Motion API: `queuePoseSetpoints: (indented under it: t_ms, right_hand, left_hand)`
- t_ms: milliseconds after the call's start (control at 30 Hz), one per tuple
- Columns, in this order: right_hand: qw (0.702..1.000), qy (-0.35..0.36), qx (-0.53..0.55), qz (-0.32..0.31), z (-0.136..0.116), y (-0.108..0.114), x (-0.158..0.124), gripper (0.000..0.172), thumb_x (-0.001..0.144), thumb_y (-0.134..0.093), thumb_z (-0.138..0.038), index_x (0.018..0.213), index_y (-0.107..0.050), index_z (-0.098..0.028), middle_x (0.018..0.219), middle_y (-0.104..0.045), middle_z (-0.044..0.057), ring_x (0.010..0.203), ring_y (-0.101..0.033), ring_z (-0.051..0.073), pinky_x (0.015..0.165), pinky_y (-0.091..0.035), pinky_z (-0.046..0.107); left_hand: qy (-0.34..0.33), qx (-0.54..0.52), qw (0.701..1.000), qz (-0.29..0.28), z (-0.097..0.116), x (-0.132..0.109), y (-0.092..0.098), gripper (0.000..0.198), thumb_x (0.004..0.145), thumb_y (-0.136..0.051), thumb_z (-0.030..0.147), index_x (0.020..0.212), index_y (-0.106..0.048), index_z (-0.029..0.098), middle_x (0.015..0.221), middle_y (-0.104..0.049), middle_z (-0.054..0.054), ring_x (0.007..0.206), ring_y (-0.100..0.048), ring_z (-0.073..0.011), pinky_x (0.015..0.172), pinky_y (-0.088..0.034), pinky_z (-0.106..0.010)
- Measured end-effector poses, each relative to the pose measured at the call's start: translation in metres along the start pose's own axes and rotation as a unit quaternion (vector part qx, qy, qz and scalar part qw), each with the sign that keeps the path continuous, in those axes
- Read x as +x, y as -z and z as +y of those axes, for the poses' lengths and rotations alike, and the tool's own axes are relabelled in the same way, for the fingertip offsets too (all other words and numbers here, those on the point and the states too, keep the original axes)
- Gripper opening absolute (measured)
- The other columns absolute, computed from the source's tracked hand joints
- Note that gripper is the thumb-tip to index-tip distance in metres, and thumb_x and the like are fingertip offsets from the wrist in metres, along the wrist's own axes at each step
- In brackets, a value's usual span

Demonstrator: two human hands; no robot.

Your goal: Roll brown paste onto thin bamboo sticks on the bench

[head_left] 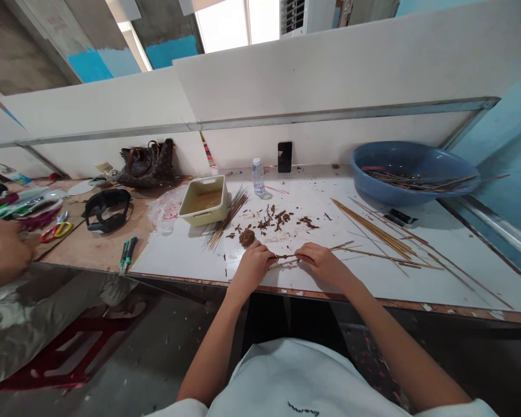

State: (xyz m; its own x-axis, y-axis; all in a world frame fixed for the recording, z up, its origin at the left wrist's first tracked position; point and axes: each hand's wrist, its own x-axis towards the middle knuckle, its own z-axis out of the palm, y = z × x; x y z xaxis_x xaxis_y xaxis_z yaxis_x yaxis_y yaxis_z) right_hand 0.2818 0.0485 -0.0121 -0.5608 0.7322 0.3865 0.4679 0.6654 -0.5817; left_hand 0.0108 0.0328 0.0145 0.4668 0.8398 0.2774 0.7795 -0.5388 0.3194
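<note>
White shirt [304, 379] fabric lies closest, with both forearms reaching forward from it over the front edge of the desk [178, 252]. Low on the left are a co-worker's trousered leg [35, 324] and a red stool [56, 362]. Just past the desk's edge, the left hand [254, 263] and right hand [321, 260] face each other, fingers closed on a thin brown stick [285, 256] that spans the short gap between them, roughly level above the white surface. Whether it runs on past the right hand, I cannot tell.

Just beyond the left hand sits a brown clump [246, 236], with dark brown scraps [282, 218] scattered behind it. Green-handled cutters [128, 255] lie near the edge to the left; farther left is the co-worker's hand [6, 243], near scissors [56, 229]. On the right, yellowish sticks [373, 229] fan out beside longer dark ones.

Deeper in, a bundle of thin sticks [234, 214] lies beside a pale yellow tub [204, 215] holding brownish liquid. Past these stand a clear bottle [258, 178], a phone [285, 157] against the white partition [286, 87], and, at right, a blue basin [369, 184] containing more sticks.
</note>
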Motion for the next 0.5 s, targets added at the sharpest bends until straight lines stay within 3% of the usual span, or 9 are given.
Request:
queuePoseSetpoints:
  t_ms: [233,500]
  right_hand:
    - [1.0,0.006,-0.026,-0.001,-0.001,-0.02,0.005,0.022,0.113,-0.054,-0.02,0.113,-0.076,-0.019,0.104,-0.078,0.011,0.097,-0.075,0.026,0.091,-0.063,0.042]
    - [0.999,0.029,-0.045,0.011,0.002,-0.019,0.005,0.022,0.115,-0.055,-0.025,0.113,-0.076,-0.019,0.104,-0.079,0.011,0.098,-0.075,0.027,0.09,-0.063,0.042]
  left_hand:
    - [-0.031,0.069,0.997,-0.01,0.003,0.003,-0.013,0.004,0.099,-0.082,0.019,0.097,-0.085,0.018,0.088,-0.076,-0.008,0.101,-0.064,-0.0279,0.09,-0.056,-0.042]
    - [-0.056,0.06,0.997,0.018,0.0,0.003,-0.017,0.006,0.097,-0.085,0.021,0.093,-0.083,0.018,0.086,-0.075,-0.007,0.098,-0.065,-0.0272,0.087,-0.057,-0.041]
